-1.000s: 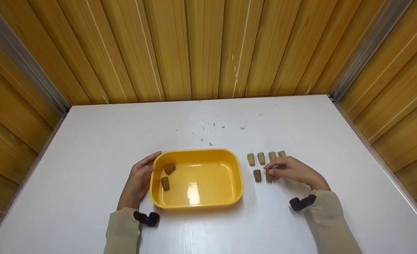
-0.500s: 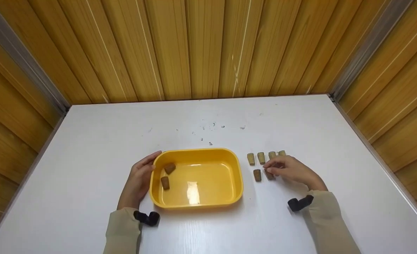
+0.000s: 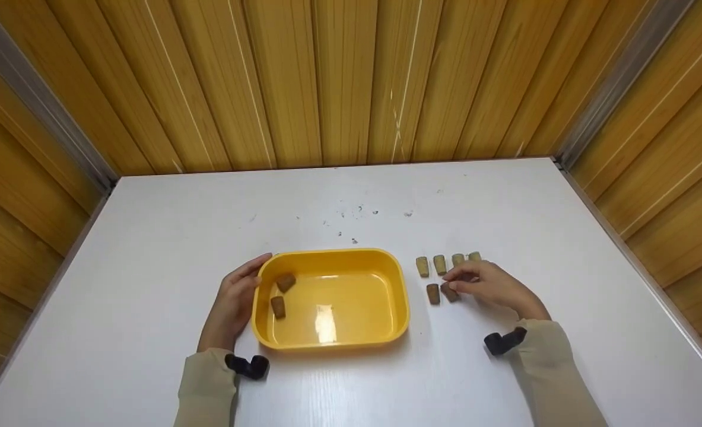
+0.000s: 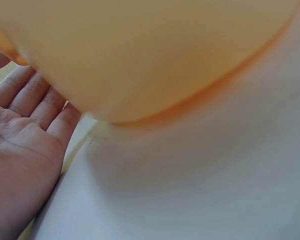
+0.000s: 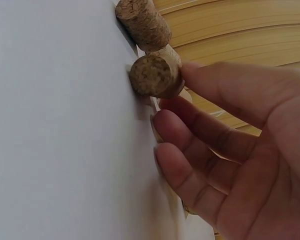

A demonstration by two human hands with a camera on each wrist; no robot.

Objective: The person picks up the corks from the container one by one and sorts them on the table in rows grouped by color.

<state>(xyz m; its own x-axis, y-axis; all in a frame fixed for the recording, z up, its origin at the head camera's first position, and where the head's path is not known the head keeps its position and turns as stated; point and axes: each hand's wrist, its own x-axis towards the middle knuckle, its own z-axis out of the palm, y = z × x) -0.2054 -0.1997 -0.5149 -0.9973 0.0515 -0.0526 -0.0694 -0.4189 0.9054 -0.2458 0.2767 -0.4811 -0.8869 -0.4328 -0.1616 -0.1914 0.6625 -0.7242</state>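
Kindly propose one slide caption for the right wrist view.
Right grip pinching a brown cork, with another cork close by.

white table [image 3: 167,237] | dark specks [image 3: 354,241] | wood-grain wall panels [image 3: 345,83] | grey corner strips [image 3: 623,83]

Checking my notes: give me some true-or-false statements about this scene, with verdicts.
1. Two brown cork stoppers lie inside the yellow tray. True.
2. The left hand grips a tan cork stopper. False: the left hand touches the tray's side.
3. The right hand touches a brown cork stopper. True.
4. The tan cork stoppers lie inside the tray. False: the tan cork stoppers lie on the white table.
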